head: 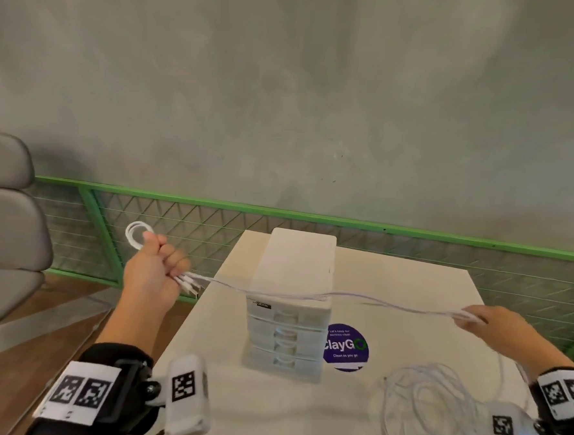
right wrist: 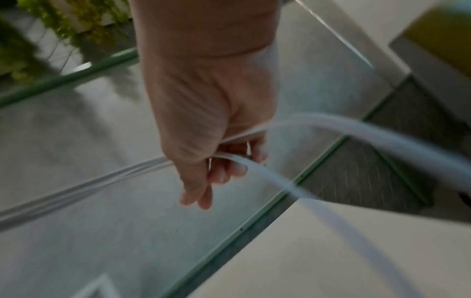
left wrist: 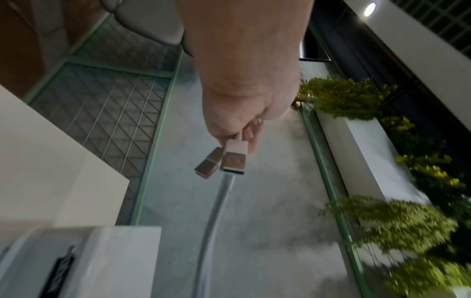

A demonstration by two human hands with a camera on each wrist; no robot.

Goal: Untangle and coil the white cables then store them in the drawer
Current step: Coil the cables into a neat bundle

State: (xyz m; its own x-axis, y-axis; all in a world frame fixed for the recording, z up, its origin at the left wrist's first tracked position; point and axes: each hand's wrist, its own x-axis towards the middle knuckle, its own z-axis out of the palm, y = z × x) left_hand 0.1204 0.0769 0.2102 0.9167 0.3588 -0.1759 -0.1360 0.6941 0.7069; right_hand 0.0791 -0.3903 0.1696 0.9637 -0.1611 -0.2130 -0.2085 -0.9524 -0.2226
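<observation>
Left hand (head: 154,269) at left of centre in the head view, fisted round a small coil of white cables (head: 136,233) that loops out above the knuckles; two USB plugs (left wrist: 224,161) poking out below the fingers in the left wrist view. Right hand (head: 503,331) at right of the frame, fingers curled loosely round the same cables (right wrist: 237,159), strands running through the grip. Between both hands, cables stretched in a shallow sag across the front top edge of the white drawer unit (head: 290,305), all its drawers closed. Drawer unit standing mid-counter (head: 408,292), beside a purple round sticker (head: 346,347). More cable lying in a loose tangled heap (head: 435,404) on the counter at lower right, below the right wrist. Green mesh railing (head: 212,212) behind the counter; grey chair (head: 5,233) at far left.
</observation>
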